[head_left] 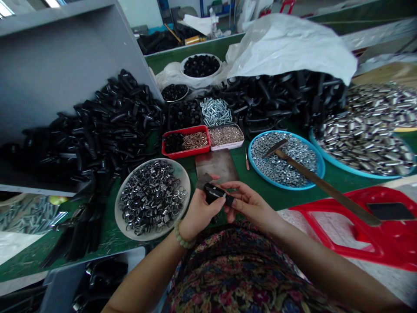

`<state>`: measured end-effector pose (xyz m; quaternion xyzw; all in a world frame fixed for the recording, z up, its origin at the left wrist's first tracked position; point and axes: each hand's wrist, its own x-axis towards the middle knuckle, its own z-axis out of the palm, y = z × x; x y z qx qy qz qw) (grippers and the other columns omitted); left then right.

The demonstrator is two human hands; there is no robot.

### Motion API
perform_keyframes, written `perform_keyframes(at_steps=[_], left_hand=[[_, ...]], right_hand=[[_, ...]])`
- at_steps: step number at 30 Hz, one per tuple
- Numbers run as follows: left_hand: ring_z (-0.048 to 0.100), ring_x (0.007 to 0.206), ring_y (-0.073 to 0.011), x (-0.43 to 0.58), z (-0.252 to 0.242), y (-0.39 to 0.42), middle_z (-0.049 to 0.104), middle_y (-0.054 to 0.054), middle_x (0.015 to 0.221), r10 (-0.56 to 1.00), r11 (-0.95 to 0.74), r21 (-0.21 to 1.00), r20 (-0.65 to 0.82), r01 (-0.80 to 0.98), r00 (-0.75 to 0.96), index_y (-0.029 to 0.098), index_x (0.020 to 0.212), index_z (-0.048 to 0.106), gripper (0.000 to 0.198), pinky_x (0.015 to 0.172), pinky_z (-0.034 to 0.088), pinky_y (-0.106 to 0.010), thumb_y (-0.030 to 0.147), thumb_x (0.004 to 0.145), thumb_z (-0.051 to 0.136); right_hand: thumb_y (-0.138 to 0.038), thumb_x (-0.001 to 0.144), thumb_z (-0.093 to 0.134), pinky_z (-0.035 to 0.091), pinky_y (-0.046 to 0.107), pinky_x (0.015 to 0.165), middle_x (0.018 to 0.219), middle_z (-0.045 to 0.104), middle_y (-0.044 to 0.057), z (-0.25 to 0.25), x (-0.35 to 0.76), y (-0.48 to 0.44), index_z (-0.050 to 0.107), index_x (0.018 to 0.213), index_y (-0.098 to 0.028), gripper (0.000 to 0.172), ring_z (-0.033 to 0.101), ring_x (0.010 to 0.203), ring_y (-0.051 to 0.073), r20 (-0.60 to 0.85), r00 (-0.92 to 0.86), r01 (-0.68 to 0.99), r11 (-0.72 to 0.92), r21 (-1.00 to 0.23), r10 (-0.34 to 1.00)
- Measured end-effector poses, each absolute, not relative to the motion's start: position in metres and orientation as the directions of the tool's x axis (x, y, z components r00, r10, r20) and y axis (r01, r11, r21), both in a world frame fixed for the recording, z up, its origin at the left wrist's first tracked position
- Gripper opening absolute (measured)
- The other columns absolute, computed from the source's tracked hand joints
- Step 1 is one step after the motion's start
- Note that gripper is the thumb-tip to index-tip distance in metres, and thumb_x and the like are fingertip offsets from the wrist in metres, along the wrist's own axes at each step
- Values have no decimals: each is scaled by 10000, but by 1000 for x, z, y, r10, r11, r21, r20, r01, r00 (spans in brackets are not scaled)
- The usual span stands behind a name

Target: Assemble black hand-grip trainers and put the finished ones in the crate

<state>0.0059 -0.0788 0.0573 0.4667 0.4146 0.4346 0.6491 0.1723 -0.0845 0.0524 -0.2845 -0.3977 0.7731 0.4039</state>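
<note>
My left hand grips a small black plastic handle part just above my lap, fingers wrapped round it. My right hand pinches the same part at its right end, where a small silver piece shows between the fingertips. Both hands hover in front of a grey metal plate lying on the green table. A clear dish of metal rings sits just left of my left hand.
A big heap of black handles lies at the left and another under a white bag. A red tray, bolts, a blue dish of nuts with a hammer, and a red stool surround me.
</note>
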Motion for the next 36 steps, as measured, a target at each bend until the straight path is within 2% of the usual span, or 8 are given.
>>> perform_keyframes(at_steps=[7, 12, 14, 16, 17, 20, 27, 36], left_hand=[[537, 736, -122, 3, 62, -80, 547, -25, 987, 918, 198, 963, -116, -185, 378, 231, 1281, 411, 682, 685, 475, -255, 331, 693, 744], [566, 850, -199, -31, 62, -45, 618, -69, 932, 947, 6, 952, -104, 307, 305, 162, 1163, 578, 365, 830, 456, -322, 339, 845, 549], [552, 1030, -252, -36, 55, -23, 607, -123, 1110, 929, -217, 836, 20, 504, 368, 144, 1217, 557, 402, 961, 398, -375, 274, 838, 528], [484, 1182, -288, -30, 43, -5, 546, -167, 1262, 863, -442, 630, 104, 638, 495, 118, 1286, 507, 508, 1073, 285, -432, 202, 787, 558], [463, 1217, -295, -25, 36, 2, 535, -180, 1285, 825, -522, 524, 111, 673, 554, 102, 1300, 493, 547, 1106, 231, -448, 182, 765, 573], [447, 1253, -278, -11, 16, 10, 534, -184, 1307, 765, -627, 341, 100, 700, 636, 79, 1318, 465, 574, 1146, 148, -450, 190, 766, 579], [435, 1267, -242, -13, 5, -7, 520, -102, 1350, 815, -579, 354, 211, 735, 540, 194, 1281, 501, 470, 1144, -5, -548, 231, 816, 558], [408, 1236, -273, -9, 5, -7, 569, -57, 1297, 897, -434, 418, 119, 798, 425, 270, 1343, 422, 574, 1099, 39, -637, 256, 792, 579]], right_hand=[[-400, 783, 698, 521, 246, 578, 772, 624, -30, 56, 161, -84, 405, 1050, -246, 426, 649, 612, 123, -200, -340, -358, -323, -876, 919], [-414, 867, 575, 519, 309, 639, 800, 634, 23, 69, 171, -15, 500, 952, -197, 245, 643, 712, 163, -71, -551, 152, 17, -988, 831], [-339, 895, 540, 493, 325, 740, 865, 639, 65, 74, 163, 36, 582, 920, -167, 179, 620, 834, 187, 132, -458, 515, 383, -767, 879], [-257, 915, 492, 455, 352, 826, 988, 635, 133, 76, 141, 85, 627, 929, -127, 188, 594, 946, 227, 189, -543, 750, 574, -329, 818], [-227, 916, 475, 445, 353, 834, 1015, 634, 160, 75, 128, 106, 640, 949, -107, 206, 586, 971, 242, 149, -611, 763, 628, -152, 778], [-154, 883, 492, 421, 362, 846, 997, 654, 192, 67, 91, 146, 672, 926, -75, 201, 579, 997, 274, 81, -692, 719, 695, -9, 717], [-179, 895, 453, 412, 361, 801, 1025, 665, 169, 54, 88, 161, 660, 986, -98, 241, 586, 980, 272, 70, -706, 707, 706, 29, 704], [-183, 852, 499, 387, 366, 818, 1029, 669, 152, 46, 85, 166, 665, 916, -126, 187, 567, 1013, 279, 85, -663, 743, 668, -44, 744]])
